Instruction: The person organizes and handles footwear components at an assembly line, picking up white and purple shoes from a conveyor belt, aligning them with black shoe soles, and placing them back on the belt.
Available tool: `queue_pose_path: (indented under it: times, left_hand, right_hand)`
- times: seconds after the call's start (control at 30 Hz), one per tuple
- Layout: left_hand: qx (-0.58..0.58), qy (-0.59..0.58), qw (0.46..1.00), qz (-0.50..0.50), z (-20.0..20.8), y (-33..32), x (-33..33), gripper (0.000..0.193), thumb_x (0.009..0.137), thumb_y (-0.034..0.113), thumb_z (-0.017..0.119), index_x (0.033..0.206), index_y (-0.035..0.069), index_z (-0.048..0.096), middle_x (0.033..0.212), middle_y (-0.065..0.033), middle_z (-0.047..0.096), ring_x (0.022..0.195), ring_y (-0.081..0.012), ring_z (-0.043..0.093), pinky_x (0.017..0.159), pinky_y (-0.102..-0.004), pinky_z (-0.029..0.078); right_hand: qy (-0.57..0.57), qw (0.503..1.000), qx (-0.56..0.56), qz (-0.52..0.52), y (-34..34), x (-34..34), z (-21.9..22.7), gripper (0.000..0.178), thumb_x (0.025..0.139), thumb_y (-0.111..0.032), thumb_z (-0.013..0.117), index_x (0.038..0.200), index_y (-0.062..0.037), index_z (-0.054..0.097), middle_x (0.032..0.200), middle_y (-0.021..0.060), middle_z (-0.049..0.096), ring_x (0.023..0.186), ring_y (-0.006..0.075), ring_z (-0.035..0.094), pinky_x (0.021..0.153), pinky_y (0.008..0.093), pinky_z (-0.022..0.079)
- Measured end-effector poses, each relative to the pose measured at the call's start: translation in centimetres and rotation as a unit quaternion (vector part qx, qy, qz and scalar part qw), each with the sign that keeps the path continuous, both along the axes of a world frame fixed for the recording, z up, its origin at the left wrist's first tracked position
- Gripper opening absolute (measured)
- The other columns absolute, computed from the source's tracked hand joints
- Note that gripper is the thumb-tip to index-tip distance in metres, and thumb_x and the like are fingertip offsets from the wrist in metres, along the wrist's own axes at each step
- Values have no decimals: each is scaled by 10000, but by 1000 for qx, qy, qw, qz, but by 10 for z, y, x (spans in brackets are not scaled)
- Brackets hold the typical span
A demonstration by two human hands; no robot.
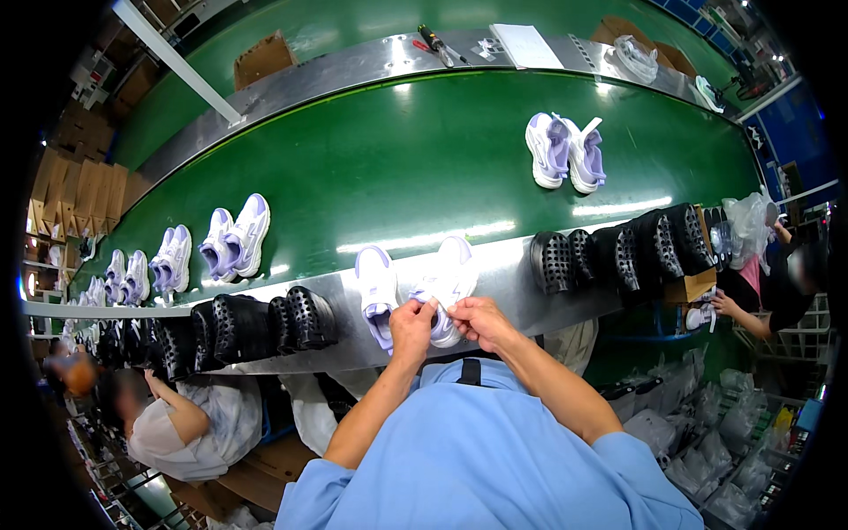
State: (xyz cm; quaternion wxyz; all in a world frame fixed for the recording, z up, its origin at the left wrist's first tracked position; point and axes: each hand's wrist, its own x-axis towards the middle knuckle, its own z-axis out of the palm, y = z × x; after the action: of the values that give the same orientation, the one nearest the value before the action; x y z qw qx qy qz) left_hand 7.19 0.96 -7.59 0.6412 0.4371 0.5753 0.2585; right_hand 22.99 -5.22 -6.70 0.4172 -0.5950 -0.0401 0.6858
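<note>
From my distance I see the left hand (413,323) and the right hand (480,320), each with thumb and finger closed together in a pinch on the right-side shoe (457,265) of a white and lilac pair. Which small part is between the fingertips, I cannot tell; I judge it is close to the shoe's opening. To do this well, I would pinch lightly, pull equally from both sides, and hold the shoe flat so that it does not turn. It stands on the metal edge (508,272), toe pointing away, just beside its mate (377,272), which the left wrist should not push. Black studded shoes (555,263) stand on both sides; beyond lies the green table (397,159).
</note>
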Motion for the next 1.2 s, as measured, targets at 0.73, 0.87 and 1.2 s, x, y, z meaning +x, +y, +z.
queue_pose_path:
  times: [0.73,0.87,1.2]
  left_hand:
    - [512,215,803,-215,26,13,7,215,820,63,776,1012,56,681,887,-137,619,867,-354,631,743,-454,517]
    - [483,221,823,-203,-2,11,1,232,836,47,758,1055,62,683,915,-147,654,865,-343,653,725,-436,529]
    - [499,249,747,-363,26,-17,0,395,784,86,807,1149,1,681,955,-180,677,981,-358,636,816,-459,532]
  right_hand:
    - [-463,875,64,124,-11,-12,-1,299,853,-175,733,1005,21,565,890,242,692,858,446,680,767,524,527]
    - [-477,868,71,119,-12,-16,-11,301,865,-184,741,1002,20,567,884,230,689,826,415,686,760,511,534]
    - [-168,977,126,-38,-39,-7,-38,241,938,-40,620,1162,42,660,1073,90,697,839,153,675,713,299,596]
